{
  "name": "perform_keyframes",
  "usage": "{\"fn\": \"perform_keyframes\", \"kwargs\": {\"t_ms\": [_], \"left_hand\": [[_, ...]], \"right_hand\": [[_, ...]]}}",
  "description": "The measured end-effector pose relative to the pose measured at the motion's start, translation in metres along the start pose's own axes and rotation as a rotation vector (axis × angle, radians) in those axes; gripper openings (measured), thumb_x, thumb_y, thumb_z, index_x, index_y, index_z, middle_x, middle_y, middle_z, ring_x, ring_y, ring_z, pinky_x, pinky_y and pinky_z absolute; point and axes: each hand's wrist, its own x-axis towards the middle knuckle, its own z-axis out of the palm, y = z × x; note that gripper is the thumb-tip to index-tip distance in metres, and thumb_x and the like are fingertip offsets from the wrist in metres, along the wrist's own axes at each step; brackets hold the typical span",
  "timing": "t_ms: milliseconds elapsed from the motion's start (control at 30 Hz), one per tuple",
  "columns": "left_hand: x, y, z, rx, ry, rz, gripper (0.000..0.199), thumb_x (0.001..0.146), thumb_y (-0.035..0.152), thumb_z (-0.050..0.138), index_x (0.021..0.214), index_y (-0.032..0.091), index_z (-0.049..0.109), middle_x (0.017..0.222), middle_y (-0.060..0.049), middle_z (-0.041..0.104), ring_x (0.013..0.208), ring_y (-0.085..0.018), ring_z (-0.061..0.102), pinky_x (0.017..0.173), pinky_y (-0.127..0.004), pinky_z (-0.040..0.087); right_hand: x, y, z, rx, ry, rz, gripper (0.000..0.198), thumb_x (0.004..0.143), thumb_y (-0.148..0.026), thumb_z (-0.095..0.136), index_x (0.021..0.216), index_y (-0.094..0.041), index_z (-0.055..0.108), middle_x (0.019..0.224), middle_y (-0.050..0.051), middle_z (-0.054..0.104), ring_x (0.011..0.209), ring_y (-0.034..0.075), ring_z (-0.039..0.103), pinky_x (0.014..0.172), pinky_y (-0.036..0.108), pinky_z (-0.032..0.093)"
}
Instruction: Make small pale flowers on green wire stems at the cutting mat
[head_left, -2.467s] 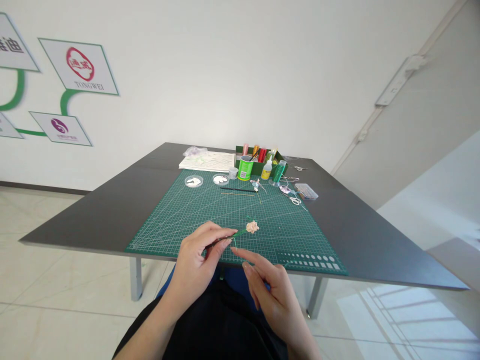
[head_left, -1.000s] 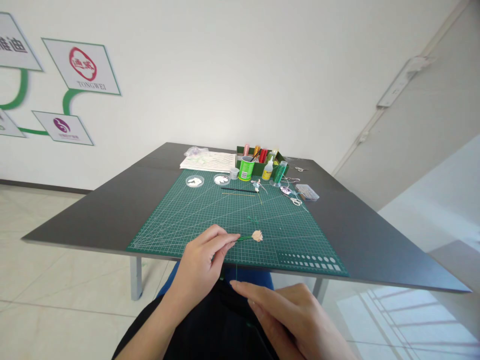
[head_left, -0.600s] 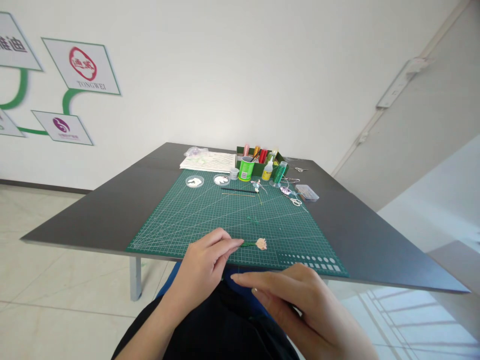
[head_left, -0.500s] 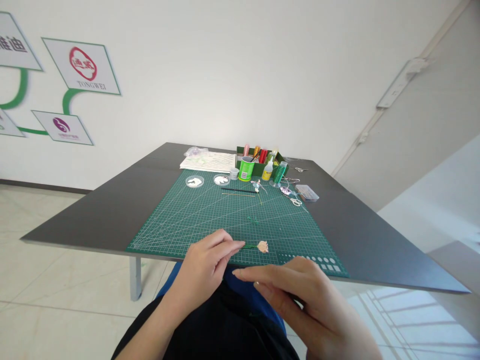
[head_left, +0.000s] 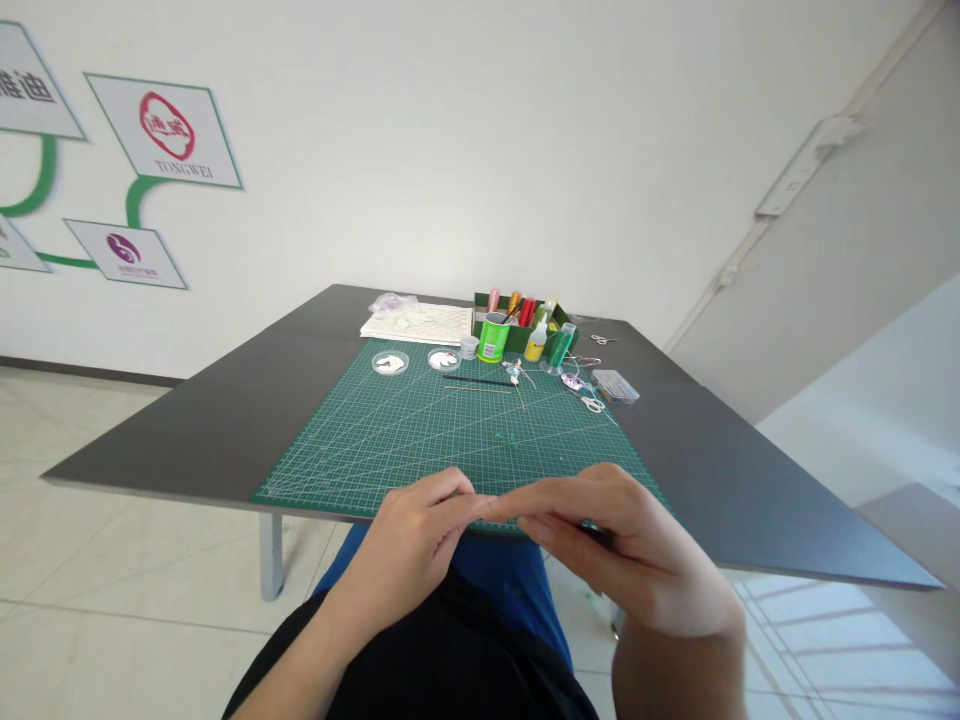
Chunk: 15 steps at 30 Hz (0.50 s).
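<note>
My left hand [head_left: 412, 540] is closed in a pinch at the near edge of the green cutting mat [head_left: 352, 450]. Half a second ago its fingertips held the green stem of a small pale-pink handmade flower, which is now hidden behind my hands. My right hand [head_left: 615, 545] has its index fingertip against the left fingertips. Its thumb lies just below that finger, and its other fingers curl out of sight. Whatever it may pinch is too small or too covered to make out. Small green scraps [head_left: 504, 438] lie on the mat beyond the hands.
Two shallow dishes [head_left: 390, 363], a black stick [head_left: 480, 380], a green can [head_left: 493, 338], a glue bottle [head_left: 535, 342] and a green thread spool [head_left: 560, 345] stand or lie farther back. White-handled scissors [head_left: 592, 404] and a clear case [head_left: 615, 386] are at the right. Behind stands a box [head_left: 480, 300] of spools.
My right hand has moved up and forward until its index finger meets my left fingertips, covering the flower. My left hand has barely moved.
</note>
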Motion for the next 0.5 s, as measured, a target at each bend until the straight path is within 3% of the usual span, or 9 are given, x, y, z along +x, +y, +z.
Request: {"fn": "perform_keyframes", "kwargs": {"t_ms": [267,500], "left_hand": [[-0.002,-0.002,0.003,0.014,0.031,0.055,0.028,0.099,0.011,0.048,0.11,0.022,0.072,0.09,-0.004,0.066,0.08,-0.013,0.062,0.067,-0.021,0.047],[-0.002,-0.001,0.003,-0.017,0.007,0.03,0.031,0.098,0.011,0.05,0.115,0.023,0.072,0.094,-0.004,0.067,0.081,-0.013,0.064,0.068,-0.021,0.049]], "right_hand": [[0.01,0.006,-0.009,0.074,0.03,0.046,0.036,0.104,-0.037,0.047,0.116,-0.017,0.075,0.051,-0.003,0.049,0.042,0.007,0.037,0.04,0.02,0.028],[0.021,0.023,-0.012,0.201,0.095,0.111,0.035,0.102,-0.039,0.052,0.113,-0.016,0.076,0.044,-0.008,0.035,0.038,0.006,0.029,0.037,0.02,0.022]]}}
